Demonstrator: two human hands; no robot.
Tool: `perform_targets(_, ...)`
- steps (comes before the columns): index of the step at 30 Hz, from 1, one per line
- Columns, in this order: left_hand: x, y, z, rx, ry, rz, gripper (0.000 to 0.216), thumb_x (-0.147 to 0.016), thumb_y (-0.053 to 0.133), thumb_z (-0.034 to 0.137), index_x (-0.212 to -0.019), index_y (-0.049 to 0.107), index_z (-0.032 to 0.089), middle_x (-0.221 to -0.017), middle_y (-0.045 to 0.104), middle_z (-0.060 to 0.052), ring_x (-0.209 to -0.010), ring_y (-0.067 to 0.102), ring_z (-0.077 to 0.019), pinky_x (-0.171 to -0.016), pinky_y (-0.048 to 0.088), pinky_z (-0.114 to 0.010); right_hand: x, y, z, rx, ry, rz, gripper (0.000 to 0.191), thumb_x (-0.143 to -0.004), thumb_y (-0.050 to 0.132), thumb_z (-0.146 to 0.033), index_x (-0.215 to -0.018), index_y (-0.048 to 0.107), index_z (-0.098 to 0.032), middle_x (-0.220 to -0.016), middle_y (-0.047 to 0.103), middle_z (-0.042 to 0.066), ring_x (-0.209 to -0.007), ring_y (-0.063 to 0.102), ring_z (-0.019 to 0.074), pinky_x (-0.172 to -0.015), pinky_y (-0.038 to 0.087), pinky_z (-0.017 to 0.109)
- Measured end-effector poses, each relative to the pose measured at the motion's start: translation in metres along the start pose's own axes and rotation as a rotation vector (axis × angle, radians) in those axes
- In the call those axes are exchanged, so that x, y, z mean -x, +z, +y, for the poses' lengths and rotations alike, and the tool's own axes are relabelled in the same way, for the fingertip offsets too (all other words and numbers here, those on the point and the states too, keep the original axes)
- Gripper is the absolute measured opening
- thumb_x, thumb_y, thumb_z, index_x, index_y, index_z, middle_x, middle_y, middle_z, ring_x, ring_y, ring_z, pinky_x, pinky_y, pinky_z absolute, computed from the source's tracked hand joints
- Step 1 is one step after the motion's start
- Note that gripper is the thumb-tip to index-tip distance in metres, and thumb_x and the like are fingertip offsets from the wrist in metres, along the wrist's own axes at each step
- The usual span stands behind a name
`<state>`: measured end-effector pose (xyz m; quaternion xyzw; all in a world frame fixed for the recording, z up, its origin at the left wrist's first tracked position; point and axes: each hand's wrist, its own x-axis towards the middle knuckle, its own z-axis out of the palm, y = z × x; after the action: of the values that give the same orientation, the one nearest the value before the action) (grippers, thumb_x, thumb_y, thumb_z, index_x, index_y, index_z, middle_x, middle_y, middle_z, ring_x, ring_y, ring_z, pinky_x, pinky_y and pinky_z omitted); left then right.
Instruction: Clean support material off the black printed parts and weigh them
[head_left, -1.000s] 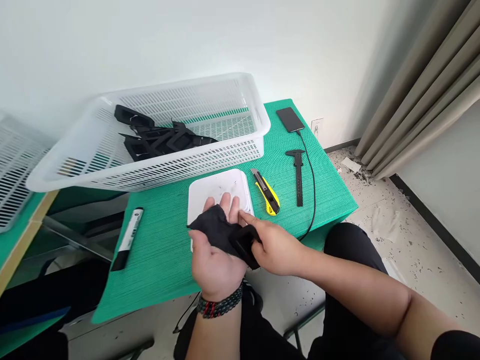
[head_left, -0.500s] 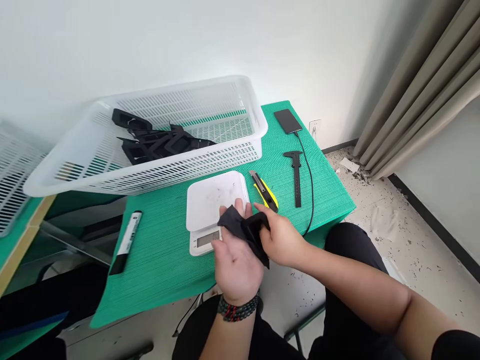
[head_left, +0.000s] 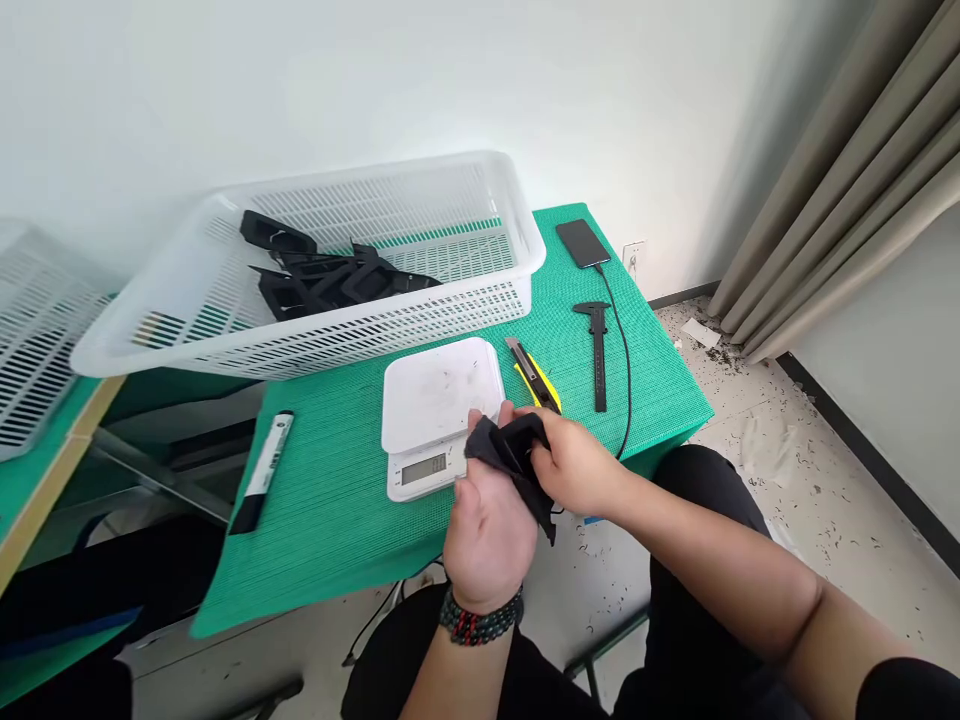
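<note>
Just in front of the kitchen scale, my right hand (head_left: 581,465) grips a thin black moulded plastic piece (head_left: 499,450) with a dark opening, thumb and fingers closed on its right side. Beneath it lies my left hand (head_left: 487,530), palm up, its fingers stretched out behind the piece and partly hidden by it. The left thumb stands apart from the piece. A white digital scale (head_left: 442,400) with dark specks on its platform sits behind my hands; its display is lit too faintly to read. A yellow utility knife (head_left: 536,375) lies right of the scale.
A white plastic basket (head_left: 360,335) behind the scale holds several black pieces (head_left: 337,275). On the green table cover (head_left: 330,540) lie a marker (head_left: 262,470), a black caliper (head_left: 598,355) and a phone (head_left: 583,243) with a cable. Another basket (head_left: 45,340) stands left.
The black piece and both hands have shifted slightly right relative to the scale, uncovering more of its display. The piece has tilted a little. The whole view has shifted slightly.
</note>
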<state>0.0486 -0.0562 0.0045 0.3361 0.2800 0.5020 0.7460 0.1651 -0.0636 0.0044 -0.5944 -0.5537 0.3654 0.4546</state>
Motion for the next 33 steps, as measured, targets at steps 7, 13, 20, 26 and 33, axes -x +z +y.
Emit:
perform_targets(7, -0.009, -0.011, 0.022, -0.048, 0.051, 0.056, 0.062, -0.084, 0.062, 0.066, -0.136, 0.063, 0.033, -0.147, 0.061, -0.009, -0.149, 0.039, -0.0340, -0.122, 0.032, -0.056, 0.009, 0.014, -0.002, 0.145, 0.017, -0.171, 0.053, -0.086, 0.047, -0.005, -0.139, 0.050, -0.011, -0.123, 0.071, 0.018, -0.113, 0.067, 0.0294, -0.097, 0.054, 0.046)
perform_targets(13, -0.013, -0.015, 0.029, -0.109, 0.122, 0.039, 0.064, -0.077, 0.076, 0.051, -0.137, 0.063, 0.035, -0.149, 0.059, -0.008, -0.149, 0.040, -0.0351, -0.126, 0.023, -0.056, 0.012, 0.014, -0.008, 0.312, 0.026, -0.270, 0.039, -0.086, 0.047, -0.008, -0.124, 0.055, -0.011, -0.110, 0.072, 0.019, -0.096, 0.069, 0.0291, -0.078, 0.054, 0.038)
perform_targets(20, -0.014, -0.020, 0.042, -0.168, 0.086, 0.016, 0.075, -0.067, 0.081, 0.055, -0.137, 0.064, 0.035, -0.144, 0.062, -0.009, -0.140, 0.050, -0.0403, -0.120, 0.033, -0.059, 0.013, 0.012, -0.014, 0.355, 0.010, -0.360, 0.016, -0.087, 0.046, -0.014, -0.100, 0.054, -0.016, -0.086, 0.070, 0.009, -0.067, 0.059, 0.0200, -0.057, 0.040, 0.029)
perform_targets(26, -0.013, -0.032, 0.044, -0.187, 0.041, -0.035, 0.075, -0.062, 0.080, 0.062, -0.129, 0.070, 0.030, -0.120, 0.074, -0.012, -0.102, 0.071, -0.0357, -0.090, 0.057, -0.052, 0.013, 0.011, -0.008, 0.375, -0.034, -0.421, 0.010, -0.084, 0.048, -0.015, -0.092, 0.052, -0.019, -0.075, 0.064, 0.004, -0.057, 0.047, 0.0159, -0.049, 0.034, 0.027)
perform_targets(33, -0.014, -0.038, 0.045, -0.126, -0.017, -0.223, 0.059, -0.071, 0.074, 0.062, -0.121, 0.074, 0.031, -0.091, 0.072, -0.011, -0.068, 0.061, -0.0230, -0.066, 0.053, -0.045, 0.012, 0.004, -0.008, 0.328, -0.112, -0.533, 0.009, -0.082, 0.048, -0.012, -0.082, 0.052, -0.020, -0.073, 0.064, 0.004, -0.055, 0.046, 0.0149, -0.048, 0.036, 0.026)
